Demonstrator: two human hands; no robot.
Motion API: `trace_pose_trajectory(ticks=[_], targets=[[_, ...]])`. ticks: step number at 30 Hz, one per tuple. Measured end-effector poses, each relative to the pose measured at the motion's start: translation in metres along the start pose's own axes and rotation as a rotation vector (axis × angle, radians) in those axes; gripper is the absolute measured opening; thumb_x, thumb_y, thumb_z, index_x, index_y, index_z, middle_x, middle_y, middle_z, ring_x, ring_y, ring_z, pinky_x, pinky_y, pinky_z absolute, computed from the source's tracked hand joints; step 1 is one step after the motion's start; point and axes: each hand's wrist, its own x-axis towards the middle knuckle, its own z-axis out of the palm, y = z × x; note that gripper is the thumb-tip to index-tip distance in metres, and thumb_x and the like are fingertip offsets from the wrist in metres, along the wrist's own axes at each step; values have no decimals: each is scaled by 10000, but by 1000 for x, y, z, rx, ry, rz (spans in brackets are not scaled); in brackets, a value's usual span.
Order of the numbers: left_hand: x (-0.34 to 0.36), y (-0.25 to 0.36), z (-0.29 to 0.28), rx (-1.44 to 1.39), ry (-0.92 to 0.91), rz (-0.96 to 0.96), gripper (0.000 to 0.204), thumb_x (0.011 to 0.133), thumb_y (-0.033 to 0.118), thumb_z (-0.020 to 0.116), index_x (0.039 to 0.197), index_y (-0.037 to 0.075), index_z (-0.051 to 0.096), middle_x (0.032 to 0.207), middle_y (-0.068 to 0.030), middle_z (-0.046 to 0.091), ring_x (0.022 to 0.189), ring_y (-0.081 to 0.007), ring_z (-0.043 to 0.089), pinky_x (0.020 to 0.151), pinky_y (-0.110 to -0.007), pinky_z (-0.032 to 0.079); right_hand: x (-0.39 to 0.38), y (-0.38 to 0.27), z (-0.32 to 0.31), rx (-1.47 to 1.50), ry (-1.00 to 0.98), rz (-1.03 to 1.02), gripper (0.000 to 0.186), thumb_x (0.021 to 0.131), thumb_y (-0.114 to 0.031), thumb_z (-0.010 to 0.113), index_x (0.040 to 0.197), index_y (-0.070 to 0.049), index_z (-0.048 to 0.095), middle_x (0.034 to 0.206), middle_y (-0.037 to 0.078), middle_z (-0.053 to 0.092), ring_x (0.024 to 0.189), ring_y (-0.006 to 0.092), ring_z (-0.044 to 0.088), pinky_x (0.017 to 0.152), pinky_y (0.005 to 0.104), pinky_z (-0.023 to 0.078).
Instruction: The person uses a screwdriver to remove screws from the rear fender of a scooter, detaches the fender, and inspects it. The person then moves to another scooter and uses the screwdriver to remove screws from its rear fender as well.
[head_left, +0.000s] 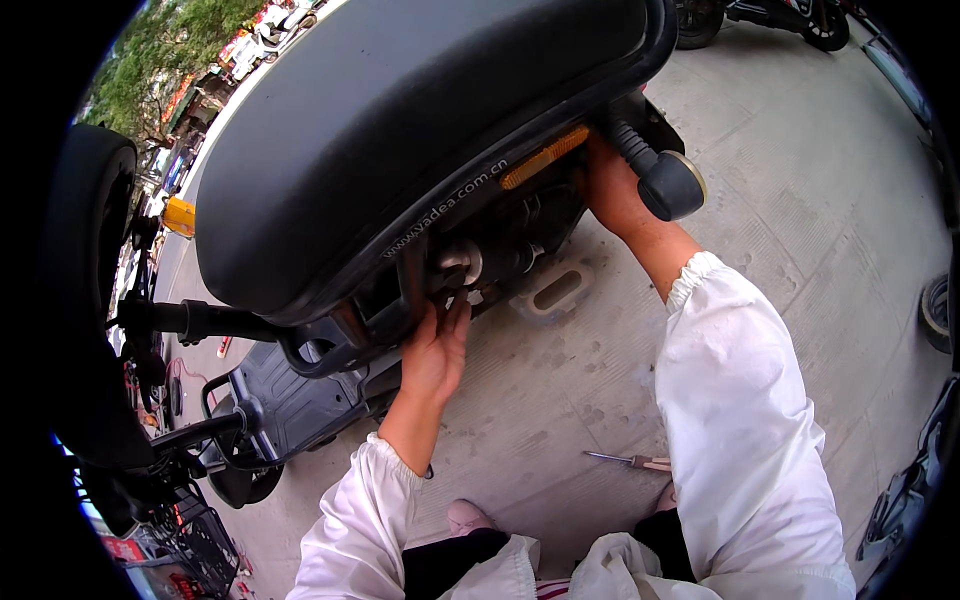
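Observation:
A black scooter seat (420, 120) with a lower rail and amber reflector (543, 157) fills the upper middle. Beneath it my left hand (437, 350) reaches up, its bent fingers at a silver cylindrical part (460, 262); what they grip is unclear. My right hand (618, 190) reaches under the seat's rear beside the reflector and a dark round-ended fitting (673, 185), its fingers hidden behind the frame. The black footboard (295, 390) lies lower left.
A screwdriver (625, 459) lies on the grey paving (760, 120) near my shoes (468, 515). Black vehicle parts (85, 290) line the left. Another two-wheeler (825, 25) stands at upper right, a tyre (935, 310) at the right edge. Parked vehicles and trees appear upper left.

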Motion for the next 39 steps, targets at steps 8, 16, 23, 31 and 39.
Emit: trace_pose_trajectory(ticks=[8,16,23,31,39], targets=[[5,-14,5,82,32,102,385,1026,245,454,1380,109,382,1418,-153,410,1322,-333,424,1115,-437,392,5,6,4,3,66,-4,533,770,-127,685,1258,2,516,1146,230,599,1054,369,599,908,406,500],[11,-29,15,180,20,126,448,999,273,504,1375,62,383,1399,-144,448,1298,-317,458,1133,-438,382,7,18,12,-63,96,-37,426,792,-102,655,1196,-3,565,1093,226,620,1003,362,617,847,393,521],[24,-43,27,124,109,116,453,992,231,530,1365,11,397,1401,-115,462,1285,-287,475,1127,-424,392,6,29,7,-28,73,-32,403,795,-91,648,1186,-22,581,1067,218,631,966,358,624,822,388,523],[26,-56,41,96,143,165,407,1016,243,493,1354,25,431,1391,-105,479,1286,-271,473,1133,-441,372,3,33,10,-1,19,-54,380,798,-80,640,1174,-43,600,1037,209,644,924,353,632,794,382,525],[20,-54,47,117,163,203,450,1047,307,384,1419,55,355,1451,-129,396,1346,-295,398,1151,-453,335,7,29,15,48,-56,-95,361,801,-68,633,1162,-64,619,1007,201,657,882,349,640,766,375,528]])
